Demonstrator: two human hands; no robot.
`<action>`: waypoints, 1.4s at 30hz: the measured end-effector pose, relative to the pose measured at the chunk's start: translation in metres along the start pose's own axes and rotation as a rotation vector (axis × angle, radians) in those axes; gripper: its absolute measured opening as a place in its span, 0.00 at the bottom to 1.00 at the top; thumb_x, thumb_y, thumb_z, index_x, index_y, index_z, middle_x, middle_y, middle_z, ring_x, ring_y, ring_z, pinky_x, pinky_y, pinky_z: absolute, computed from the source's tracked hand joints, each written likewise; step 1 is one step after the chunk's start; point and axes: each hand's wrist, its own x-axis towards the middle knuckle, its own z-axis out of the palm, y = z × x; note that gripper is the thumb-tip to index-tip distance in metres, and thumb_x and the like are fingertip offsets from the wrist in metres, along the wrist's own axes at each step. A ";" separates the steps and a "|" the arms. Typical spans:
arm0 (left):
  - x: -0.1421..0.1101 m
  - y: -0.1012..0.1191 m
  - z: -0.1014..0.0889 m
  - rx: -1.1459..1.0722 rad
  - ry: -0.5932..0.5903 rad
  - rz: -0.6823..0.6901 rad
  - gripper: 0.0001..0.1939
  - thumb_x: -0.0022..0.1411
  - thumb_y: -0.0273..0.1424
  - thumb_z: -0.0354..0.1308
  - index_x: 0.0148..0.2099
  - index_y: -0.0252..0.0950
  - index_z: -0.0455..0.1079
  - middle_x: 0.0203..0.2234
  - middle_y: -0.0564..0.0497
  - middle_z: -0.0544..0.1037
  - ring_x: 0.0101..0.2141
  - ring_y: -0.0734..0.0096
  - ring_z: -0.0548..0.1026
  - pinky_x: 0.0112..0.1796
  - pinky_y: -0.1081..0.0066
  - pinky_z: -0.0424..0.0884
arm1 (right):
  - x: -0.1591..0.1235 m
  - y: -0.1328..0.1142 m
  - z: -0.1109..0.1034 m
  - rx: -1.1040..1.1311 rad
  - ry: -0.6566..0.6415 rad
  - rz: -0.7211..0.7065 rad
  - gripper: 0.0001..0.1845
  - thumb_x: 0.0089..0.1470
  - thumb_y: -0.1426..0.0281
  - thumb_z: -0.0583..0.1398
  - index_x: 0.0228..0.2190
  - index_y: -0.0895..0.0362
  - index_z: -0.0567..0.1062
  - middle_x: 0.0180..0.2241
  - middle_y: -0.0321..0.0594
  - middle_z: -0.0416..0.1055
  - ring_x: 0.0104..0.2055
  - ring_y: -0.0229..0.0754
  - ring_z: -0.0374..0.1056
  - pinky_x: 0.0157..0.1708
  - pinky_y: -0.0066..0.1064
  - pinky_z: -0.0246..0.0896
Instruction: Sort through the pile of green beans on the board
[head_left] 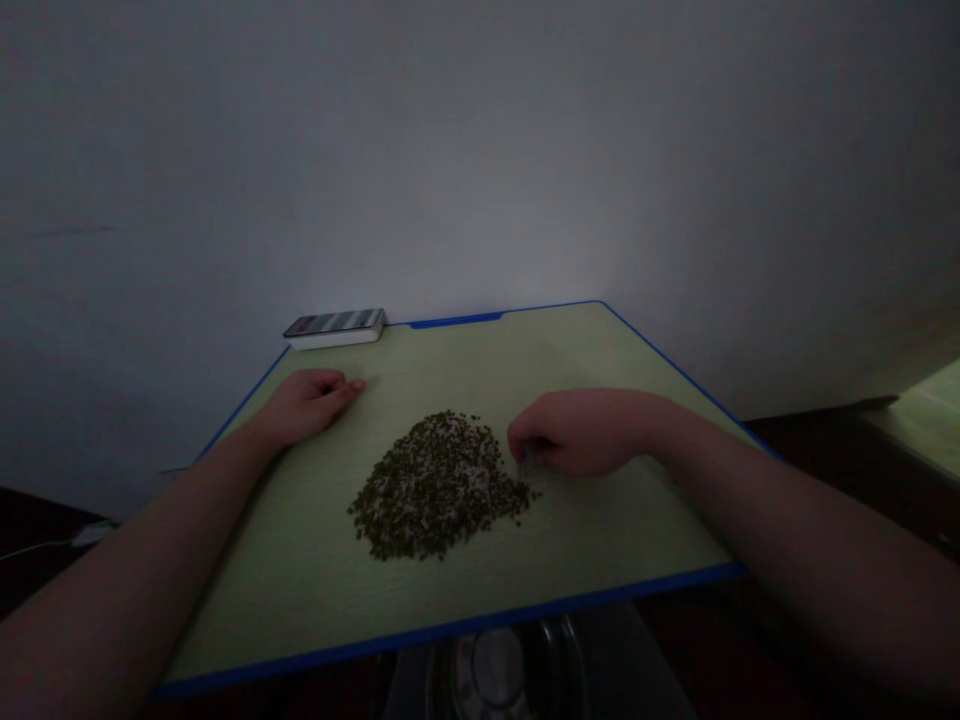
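Note:
A heap of small mixed dark green-brown and pale grains (439, 490) is spread on the light wood-look tabletop (585, 540). To its left, my left hand (307, 405) rests on the table with its fingers curled in and its thumb pointing out; nothing shows in it. My right hand (574, 432) is at the heap's right edge, fingers bent down and pinched together. Below those fingertips is a blurred, greyish patch at the grains, too unclear to make out. What the pinch holds, if anything, is hidden.
A white box (335, 330) with a dark striped top sits at the table's back left corner, against the grey wall (480, 160). Blue edging (465, 632) borders the table. Below the front edge stands a round shiny metal vessel (499, 670).

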 end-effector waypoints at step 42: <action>0.000 0.001 0.000 -0.016 -0.005 -0.026 0.23 0.54 0.48 0.48 0.19 0.35 0.57 0.13 0.58 0.53 0.18 0.80 0.54 0.20 0.75 0.49 | -0.013 -0.017 -0.009 0.009 -0.112 -0.016 0.15 0.41 0.77 0.54 0.34 0.56 0.74 0.26 0.36 0.71 0.24 0.34 0.60 0.23 0.25 0.48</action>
